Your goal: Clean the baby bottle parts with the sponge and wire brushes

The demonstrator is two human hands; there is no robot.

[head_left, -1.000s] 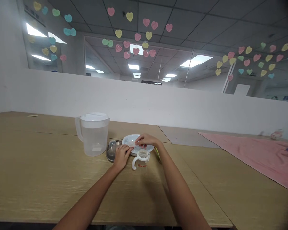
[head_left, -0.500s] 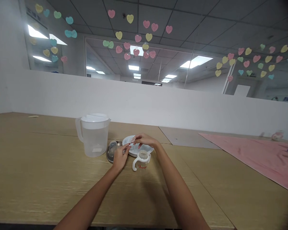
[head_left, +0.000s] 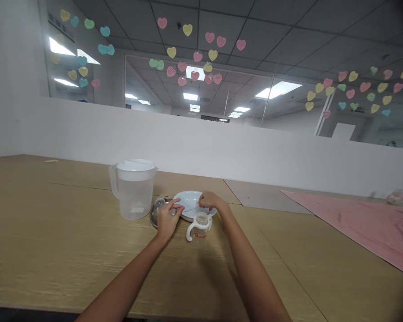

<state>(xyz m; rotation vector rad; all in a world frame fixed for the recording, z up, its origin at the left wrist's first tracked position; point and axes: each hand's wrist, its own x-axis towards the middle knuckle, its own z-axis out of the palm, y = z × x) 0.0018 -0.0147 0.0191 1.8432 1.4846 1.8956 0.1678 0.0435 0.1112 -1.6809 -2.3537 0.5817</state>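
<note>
White plate [head_left: 184,198], seen from my station
Before the plate, baby bottle [head_left: 199,234] has red letters; at its right lies pink cloth [head_left: 356,228]; beyond it are pink, yellow, green, blue paper hearts [head_left: 212,55].

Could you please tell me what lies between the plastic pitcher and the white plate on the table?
In the head view, a steel dish with a clear domed cap lies there, partly hidden by the left hand.

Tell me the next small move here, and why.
Probably the left hand should lift the clear dome cap, since that hand sits right beside it, while the right hand is already busy at the white plate.
</note>
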